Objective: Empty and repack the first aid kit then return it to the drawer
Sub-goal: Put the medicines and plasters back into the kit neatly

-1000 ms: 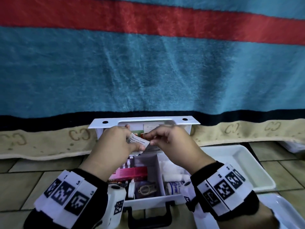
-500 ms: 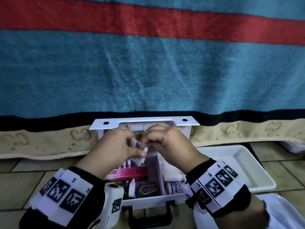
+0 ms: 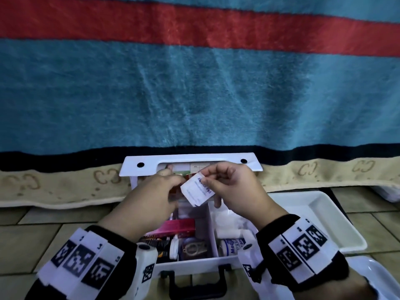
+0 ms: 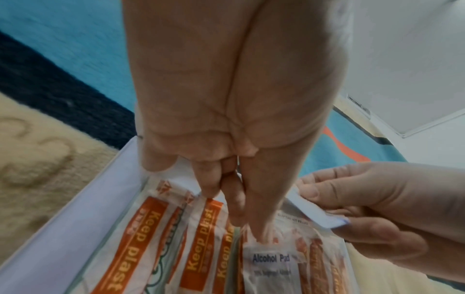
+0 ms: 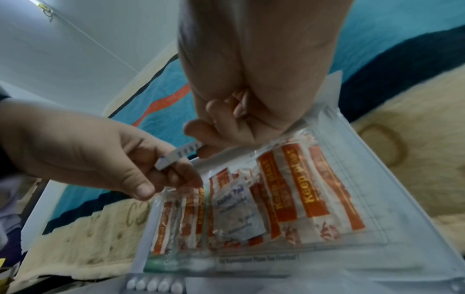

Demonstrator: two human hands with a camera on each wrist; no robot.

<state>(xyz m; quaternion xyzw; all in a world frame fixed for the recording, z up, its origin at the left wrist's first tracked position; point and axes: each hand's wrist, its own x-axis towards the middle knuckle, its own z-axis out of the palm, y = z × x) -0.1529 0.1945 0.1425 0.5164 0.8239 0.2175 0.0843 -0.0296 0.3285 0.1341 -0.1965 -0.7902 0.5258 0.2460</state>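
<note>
**Alcohol pad held over open kit**

Head view: right hand [image 3: 233, 191] pinches pad [image 3: 198, 190], centre frame, above the kit [image 3: 194, 259]; left hand [image 3: 151, 200] adjoining.

Left wrist view: left fingers [image 4: 226, 191] extended into lid's plaster bag [image 4: 176, 228], gripping nothing visible.

Right wrist view: pad [image 5: 176, 157] clamped edge-on.

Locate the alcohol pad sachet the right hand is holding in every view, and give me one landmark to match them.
Head: the alcohol pad is at centre, printed face towards the camera, above the open kit.
Left wrist: right of centre, seen edge-on as a white strip.
Right wrist: left of centre, also edge-on.
Landmark: the right hand, which pinches it in all three views.
</note>
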